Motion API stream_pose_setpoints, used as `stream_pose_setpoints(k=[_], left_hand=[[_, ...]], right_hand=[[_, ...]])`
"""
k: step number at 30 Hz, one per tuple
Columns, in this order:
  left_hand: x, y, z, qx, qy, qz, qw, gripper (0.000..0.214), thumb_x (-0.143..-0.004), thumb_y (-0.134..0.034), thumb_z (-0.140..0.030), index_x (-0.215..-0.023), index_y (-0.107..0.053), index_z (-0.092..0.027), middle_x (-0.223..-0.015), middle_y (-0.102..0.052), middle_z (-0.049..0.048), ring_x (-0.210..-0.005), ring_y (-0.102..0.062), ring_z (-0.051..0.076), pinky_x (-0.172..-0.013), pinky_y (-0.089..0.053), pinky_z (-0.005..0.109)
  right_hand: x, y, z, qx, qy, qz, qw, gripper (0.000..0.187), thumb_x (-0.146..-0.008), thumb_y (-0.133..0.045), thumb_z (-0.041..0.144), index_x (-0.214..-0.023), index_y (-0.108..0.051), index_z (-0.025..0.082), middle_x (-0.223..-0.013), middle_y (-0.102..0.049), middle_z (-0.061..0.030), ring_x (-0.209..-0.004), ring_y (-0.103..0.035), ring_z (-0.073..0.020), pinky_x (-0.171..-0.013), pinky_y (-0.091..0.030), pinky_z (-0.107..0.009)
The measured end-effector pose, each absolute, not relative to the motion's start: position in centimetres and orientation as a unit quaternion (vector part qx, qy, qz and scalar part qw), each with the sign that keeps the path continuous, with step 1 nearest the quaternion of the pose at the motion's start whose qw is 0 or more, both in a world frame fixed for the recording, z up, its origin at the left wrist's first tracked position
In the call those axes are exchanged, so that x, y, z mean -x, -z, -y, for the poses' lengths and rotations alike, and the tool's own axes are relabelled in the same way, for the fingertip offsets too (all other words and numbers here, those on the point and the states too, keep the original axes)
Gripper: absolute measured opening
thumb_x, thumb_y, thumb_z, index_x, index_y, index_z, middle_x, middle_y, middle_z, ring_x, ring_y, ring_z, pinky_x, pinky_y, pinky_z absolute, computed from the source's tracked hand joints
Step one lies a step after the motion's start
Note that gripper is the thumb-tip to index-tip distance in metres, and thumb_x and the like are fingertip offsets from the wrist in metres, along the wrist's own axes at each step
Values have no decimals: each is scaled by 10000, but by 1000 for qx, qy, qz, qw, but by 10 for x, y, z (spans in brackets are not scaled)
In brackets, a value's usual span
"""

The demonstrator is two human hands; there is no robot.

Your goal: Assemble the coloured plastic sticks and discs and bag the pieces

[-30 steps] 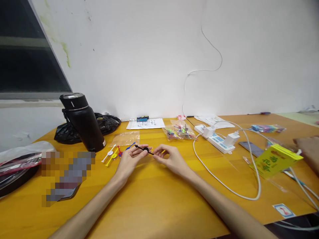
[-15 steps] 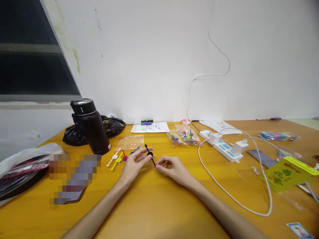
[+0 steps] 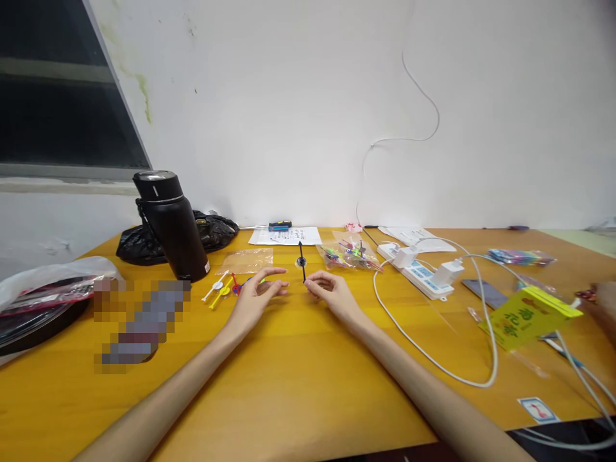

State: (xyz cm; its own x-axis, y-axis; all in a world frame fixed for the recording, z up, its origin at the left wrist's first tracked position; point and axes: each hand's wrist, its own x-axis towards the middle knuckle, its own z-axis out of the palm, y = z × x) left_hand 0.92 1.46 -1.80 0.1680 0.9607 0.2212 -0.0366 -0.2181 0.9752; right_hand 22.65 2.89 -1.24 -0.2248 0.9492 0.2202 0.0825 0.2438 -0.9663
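The black pin (image 3: 301, 262), tilted before, now stands upright. The right hand (image 3: 332, 294) pinches its lower end; the left hand (image 3: 255, 298) rests open beside it.

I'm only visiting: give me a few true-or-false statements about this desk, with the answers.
1. The right hand pinches a black stick upright. True.
2. The left hand holds the flask. False: it is open, apart from the flask, beside the coloured sticks.
3. Chargers are plugged into the power strip. True.
4. The yellow packet lies left of the flask. False: it lies far to the right of it.
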Motion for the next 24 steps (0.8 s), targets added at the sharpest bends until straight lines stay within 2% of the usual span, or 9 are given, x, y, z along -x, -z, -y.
stream_pose_setpoints(k=[4, 9, 15, 20, 24], left_hand=[[-7, 11, -12, -608, -528, -409, 429, 382, -889, -665, -421, -1208, -613, -218, -1089, -712, 79, -955, -719, 218, -944, -547, 388], [-11, 3, -7, -620, -552, -391, 398, 339, -869, -681, -424, -1138, -633, -223, -1266, -633, 77, -963, -678, 188, -882, -571, 337], [-18, 3, -3, -616, -543, -388, 417, 399, -840, -698, -474, -1140, -621, -224, -1277, -616, 82, -998, -665, 230, -752, -609, 328], [-18, 4, -5, -640, -521, -405, 394, 375, -837, -701, -488, -1057, -665, -187, -1142, -692, 87, -912, -695, 216, -862, -567, 347], [-12, -4, -2, -622, -521, -409, 418, 413, -807, -739, -489, -1074, -683, -178, -1142, -710, 97, -908, -707, 225, -922, -551, 385]], right_hand=[[-221, 13, -24, 393, -440, 671, 449, 292, -844, -715, 447, -892, -697, 160, -818, -701, -46, -761, -647, -163, -680, -454, -260], [-215, 12, -15, 387, -402, 711, 428, 255, -875, -684, 416, -918, -711, 166, -867, -721, -47, -777, -656, -164, -702, -477, -261], [-211, 12, -5, 372, -347, 764, 397, 187, -894, -656, 353, -922, -715, 178, -839, -723, -38, -719, -618, -153, -670, -461, -254], [-208, 13, 1, 347, -339, 794, 367, 184, -901, -651, 355, -921, -713, 183, -811, -709, -29, -690, -602, -147, -656, -457, -244], [-210, 10, 1, 342, -369, 780, 372, 240, -940, -609, 393, -943, -709, 176, -821, -713, -31, -722, -637, -152, -676, -466, -244]])
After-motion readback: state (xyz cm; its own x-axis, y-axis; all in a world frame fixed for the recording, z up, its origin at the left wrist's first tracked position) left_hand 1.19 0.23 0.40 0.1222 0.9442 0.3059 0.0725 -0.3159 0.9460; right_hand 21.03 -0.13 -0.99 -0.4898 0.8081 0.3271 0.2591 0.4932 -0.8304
